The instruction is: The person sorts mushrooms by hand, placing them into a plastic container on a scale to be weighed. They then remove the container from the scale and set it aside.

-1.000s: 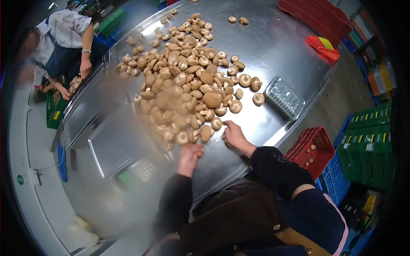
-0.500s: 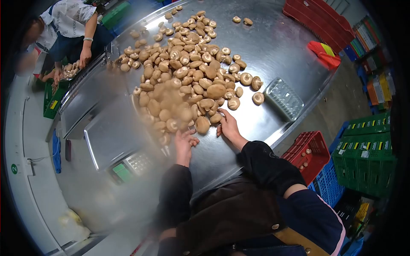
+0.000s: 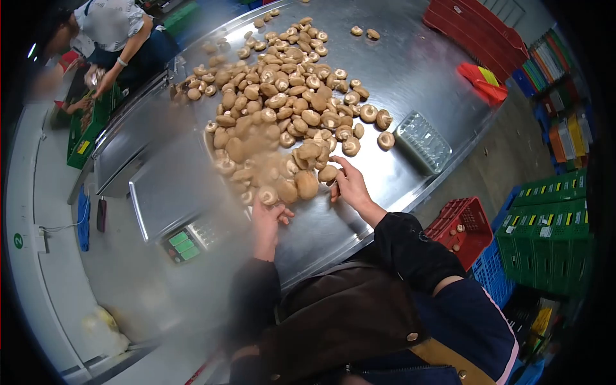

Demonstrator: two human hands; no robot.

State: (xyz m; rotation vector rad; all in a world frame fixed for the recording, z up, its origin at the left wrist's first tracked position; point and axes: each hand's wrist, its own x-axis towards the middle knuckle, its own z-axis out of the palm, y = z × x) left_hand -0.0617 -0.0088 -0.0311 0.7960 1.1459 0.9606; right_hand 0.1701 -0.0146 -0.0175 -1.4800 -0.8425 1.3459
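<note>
A large heap of brown mushrooms (image 3: 298, 96) covers much of the steel table (image 3: 410, 70); some show pale gills and stems. At its near edge, my right hand (image 3: 351, 186) has thumb and fingers around a mushroom (image 3: 328, 173). To the left, my left hand (image 3: 266, 224) has its fingers curled against a gill-up mushroom (image 3: 267, 195); part of this grip is hidden. Between the hands sits a big round mushroom (image 3: 307, 185). A hazy smear in the picture blurs the heap's left part.
A clear plastic tray (image 3: 423, 142) lies to the right on the table. At left is a scale (image 3: 183, 245) with a lit green display. Red crates (image 3: 475, 32) stand at the far right; green crates (image 3: 545, 237) are stacked below. Another person (image 3: 122, 38) works at upper left.
My left hand has moved slightly left and curled against a mushroom. The right hand has shifted slightly right, its fingers round a mushroom. Mushrooms near the hands have moved. The other person's arms have shifted.
</note>
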